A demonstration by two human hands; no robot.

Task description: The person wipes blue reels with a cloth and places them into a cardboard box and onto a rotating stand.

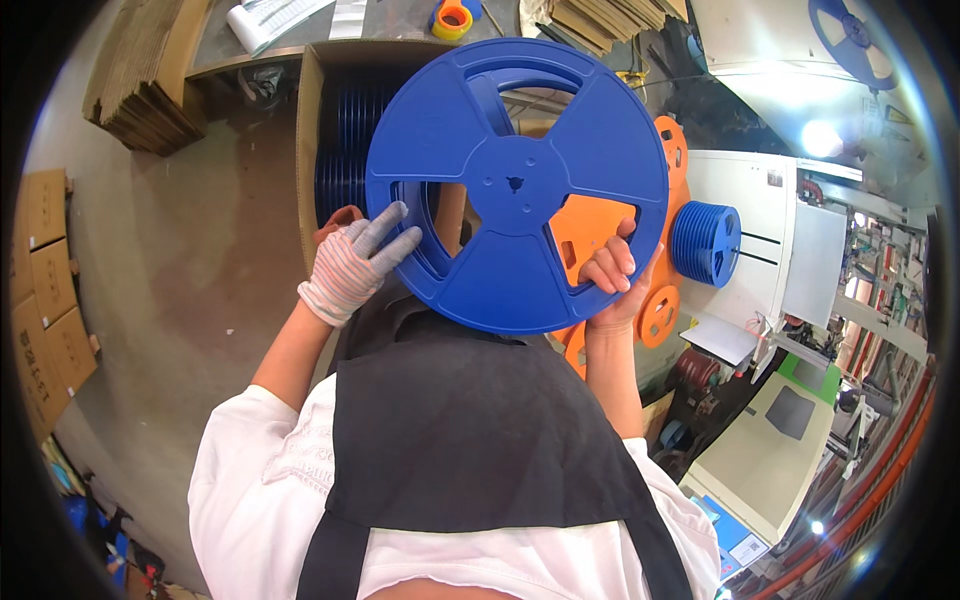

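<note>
Both forearms reach up from the lower edge, holding a large blue reel (pixel 516 185) flat-on before the chest. The gloved left hand (pixel 352 265) rests on its left rim with fingers spread open. The bare right hand (pixel 612 280) curls closed around the lower right rim, beside an orange reel (pixel 668 150) behind it, above an open cardboard box (pixel 308 130) of blue reels.

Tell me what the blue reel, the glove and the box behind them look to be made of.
Blue reel: likely moulded plastic, smooth with a slight sheen, uniform colour, cut-out windows and a raised hub. Glove on the left hand: knitted fabric, pale with fine stripes and grey fingertips that may be coated. Box: brown corrugated cardboard, matte, with raw-edged flaps.
</note>
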